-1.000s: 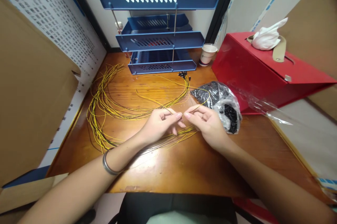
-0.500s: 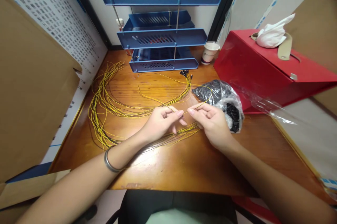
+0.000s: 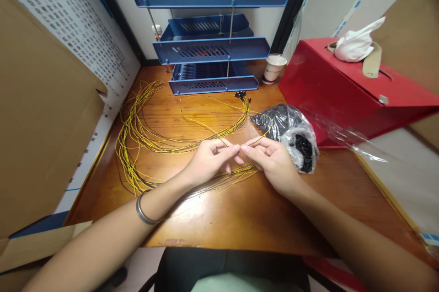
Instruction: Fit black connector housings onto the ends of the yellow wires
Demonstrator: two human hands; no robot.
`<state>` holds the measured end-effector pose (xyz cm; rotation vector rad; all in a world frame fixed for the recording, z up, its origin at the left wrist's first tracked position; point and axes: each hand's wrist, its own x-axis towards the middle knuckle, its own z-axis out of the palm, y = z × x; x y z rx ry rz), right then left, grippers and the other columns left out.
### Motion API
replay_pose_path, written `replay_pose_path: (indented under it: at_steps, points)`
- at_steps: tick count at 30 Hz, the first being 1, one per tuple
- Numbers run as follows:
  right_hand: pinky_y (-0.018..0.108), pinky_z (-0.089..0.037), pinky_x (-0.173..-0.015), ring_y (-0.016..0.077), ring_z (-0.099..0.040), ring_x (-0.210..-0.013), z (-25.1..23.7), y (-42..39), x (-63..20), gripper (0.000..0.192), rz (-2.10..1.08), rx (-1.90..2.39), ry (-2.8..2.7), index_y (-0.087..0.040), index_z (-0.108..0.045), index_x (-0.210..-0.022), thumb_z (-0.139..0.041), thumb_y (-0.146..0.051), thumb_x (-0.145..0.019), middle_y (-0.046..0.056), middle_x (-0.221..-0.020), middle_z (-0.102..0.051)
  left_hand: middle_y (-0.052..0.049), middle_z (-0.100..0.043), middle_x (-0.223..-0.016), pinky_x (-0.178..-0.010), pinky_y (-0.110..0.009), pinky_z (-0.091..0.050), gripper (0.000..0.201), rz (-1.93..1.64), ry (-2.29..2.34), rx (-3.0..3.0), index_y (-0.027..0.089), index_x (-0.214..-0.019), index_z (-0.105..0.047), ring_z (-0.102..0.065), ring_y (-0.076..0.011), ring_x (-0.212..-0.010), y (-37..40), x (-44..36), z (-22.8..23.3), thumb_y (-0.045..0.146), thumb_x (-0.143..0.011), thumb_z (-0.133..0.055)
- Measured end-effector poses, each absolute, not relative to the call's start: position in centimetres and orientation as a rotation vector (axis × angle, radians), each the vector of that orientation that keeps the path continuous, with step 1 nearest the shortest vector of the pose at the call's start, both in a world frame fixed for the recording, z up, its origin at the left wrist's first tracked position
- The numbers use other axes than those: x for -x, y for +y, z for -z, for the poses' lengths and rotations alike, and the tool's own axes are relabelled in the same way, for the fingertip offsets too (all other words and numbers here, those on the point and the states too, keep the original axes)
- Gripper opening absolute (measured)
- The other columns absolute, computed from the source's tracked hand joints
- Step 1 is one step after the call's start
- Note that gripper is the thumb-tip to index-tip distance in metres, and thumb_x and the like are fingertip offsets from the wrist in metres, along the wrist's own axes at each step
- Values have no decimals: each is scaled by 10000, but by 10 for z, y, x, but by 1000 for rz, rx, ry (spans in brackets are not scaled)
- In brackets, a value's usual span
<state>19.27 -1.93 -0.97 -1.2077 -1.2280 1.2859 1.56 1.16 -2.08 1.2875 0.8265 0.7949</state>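
Observation:
My left hand (image 3: 216, 157) pinches a thin yellow wire (image 3: 202, 124) between thumb and finger; one end of it sticks out up and to the left. My right hand (image 3: 269, 157) pinches a wire too, which loops up past its fingers toward the plastic bag. The two sets of fingertips nearly meet over the table, and the bit between them is too small to make out. Around and beneath my hands lies a loose coil of yellow and black wires (image 3: 128, 146), with small black connectors (image 3: 242, 95) at their gathered ends.
A clear plastic bag of black parts (image 3: 281, 120) lies right of my right hand. Behind stand a blue tray rack (image 3: 212, 86) and a paper cup (image 3: 273, 70). A red tissue box (image 3: 329, 95) stands at the right, a cardboard sheet (image 3: 44, 114) at the left.
My right hand has moved slightly left, bringing its fingertips close to those of my left hand. The wire loop above it has shifted left as well. My left hand has barely moved.

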Motion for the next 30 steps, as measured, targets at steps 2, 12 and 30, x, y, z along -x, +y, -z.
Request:
replay_pose_path:
  at_steps: [2,12,30]
  points:
    - [259,-194,-458,72,-251,-459,9,-20,-192,354,-1314,1191,-1235,-155,-675,-783,-780,-492,-756,-89,-471,-409,-111,-779,-820,-494,-186,-502,455,-791,815,-1293,91,-818,-692,-604,-79,-490,11,-16,20,543,-826,-741]
    - [253,-154,-441,65,-249,-448,15,-16,-196,354,-1274,1198,-1112,-163,-661,-803,-792,-484,-735,-93,-487,-390,-100,-783,-812,-522,-189,-518,414,-813,848,-1317,95,-837,-718,-613,-82,-515,11,-15,18,508,-830,-751]
    - [251,-181,-435,62,-283,-453,14,-19,-188,383,-1294,1199,-1167,-158,-677,-797,-792,-519,-737,-15,-584,-607,-86,-769,-799,-516,-192,-506,433,-843,842,-1367,104,-802,-702,-610,-85,-522,12,-16,19,535,-836,-727]
